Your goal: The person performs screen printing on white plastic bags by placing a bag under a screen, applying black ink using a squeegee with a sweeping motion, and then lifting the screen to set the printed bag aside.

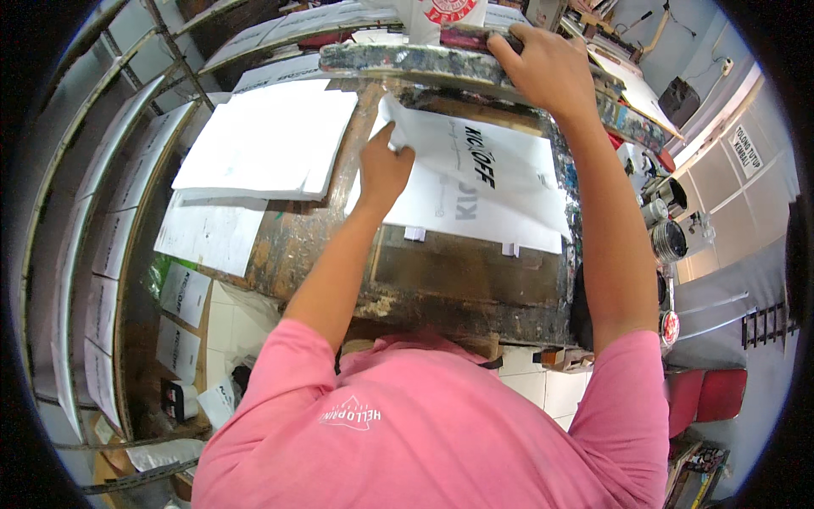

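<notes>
My left hand (pixel 387 168) is closed at the left edge of a white sheet with black lettering (pixel 513 182), and the sheet's far left corner curls up at the fingers. The sheet lies on the dark, stained worktable (pixel 458 273), with a fainter grey print showing on its near part. Two small white tabs (pixel 415 233) stick out along its near edge. At the far side of the table, my right hand (pixel 543 72) grips a paint-stained screen-printing frame (pixel 407 61), which is tilted up off the table. My right fingertips are partly hidden behind the frame.
Left of the printed sheet rests a thick stack of white sheets (pixel 267 140). Rack shelves (pixel 127 220) holding printed sheets line the left side. Cans (pixel 669 241) stand to the right of the table, and a red chair (pixel 708 396) is at the lower right.
</notes>
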